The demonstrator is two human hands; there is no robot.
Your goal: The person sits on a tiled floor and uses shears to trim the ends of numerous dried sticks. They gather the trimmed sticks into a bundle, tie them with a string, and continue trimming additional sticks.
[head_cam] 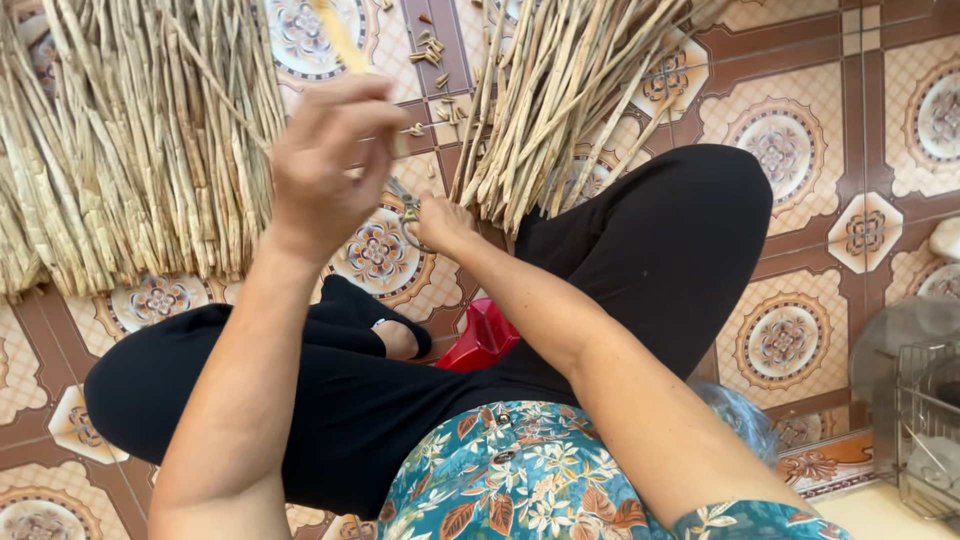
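I sit on a tiled floor [800,200] in black trousers. My left hand [325,165] is raised and blurred, with its fingers closed on a thin pale stalk [340,38] that points up and away. My right hand [440,222] is lower, by my knee, gripping small metal scissors [405,205] right at the cut ends of a bundle of dry stalks [560,90]. A larger heap of flattened dry stalks [130,140] lies to the left of my left hand.
Short cut bits [432,50] are scattered on the tiles between the two bundles. A red plastic thing [485,335] shows under my leg. A wire rack [925,430] and a grey round object [900,335] stand at the right edge.
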